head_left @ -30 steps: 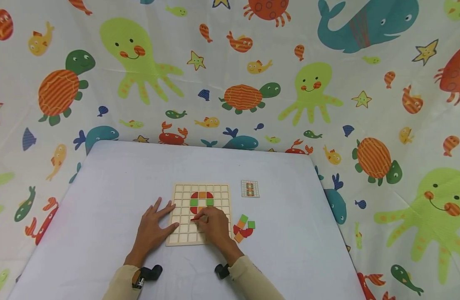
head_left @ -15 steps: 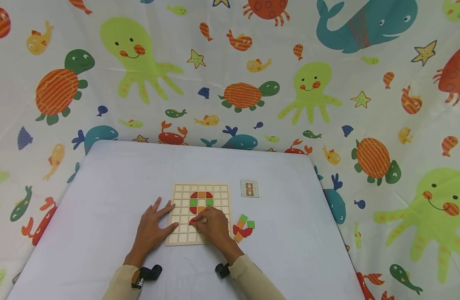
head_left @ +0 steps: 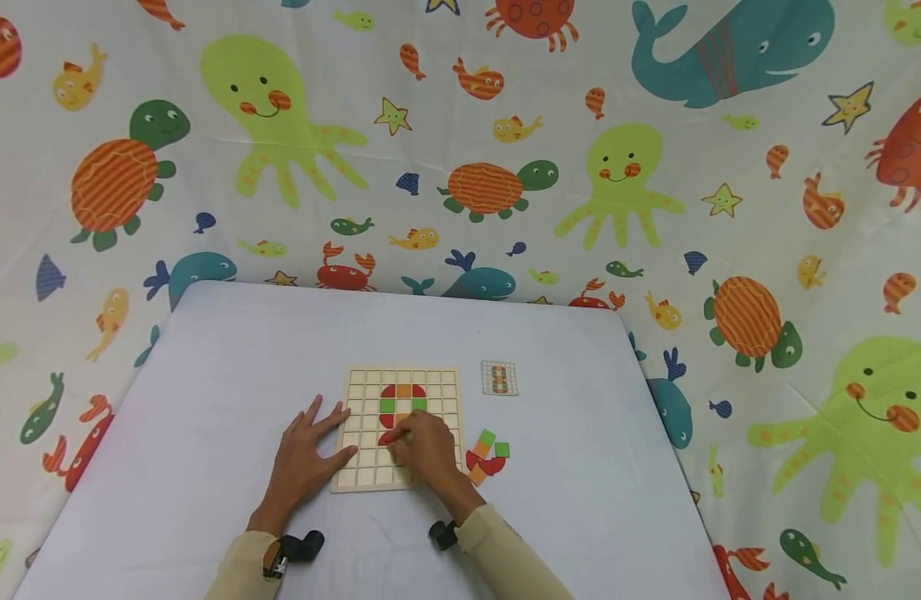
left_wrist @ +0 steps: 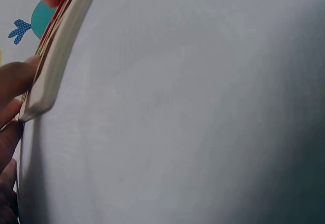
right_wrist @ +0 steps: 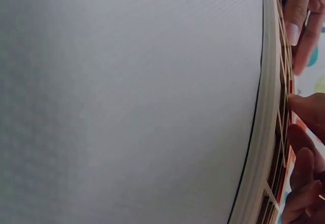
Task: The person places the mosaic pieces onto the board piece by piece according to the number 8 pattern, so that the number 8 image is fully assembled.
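Note:
A square wooden grid board (head_left: pixel 366 475) lies on the white table. My left hand (head_left: pixel 304 454) rests along its left edge, fingers spread, thumb and fingertips touching the frame. Over the lower middle cells, my right hand (head_left: pixel 427 450) holds a red quarter-circle tile (head_left: pixel 385 438) with curled thumb and fingers; the tile lies flat at a cell, partly covered. Above it, red corner tiles, orange squares and green squares (head_left: pixel 387 405) form a ring, whose lower right part the right hand hides. In the right wrist view, the right fingers (right_wrist: pixel 307 113) touch a red edge on the board.
Loose green, orange and red tiles (head_left: pixel 487 455) lie in a small heap right of the board. A small pattern card (head_left: pixel 499 378) with a printed grid lies beyond them. A sea-animal cloth (head_left: pixel 430 167) hangs behind the table (head_left: pixel 580 433).
The red tile has gone from tilted in the right fingers to flat at its cell, with the right hand shifting slightly. The left hand stays in place.

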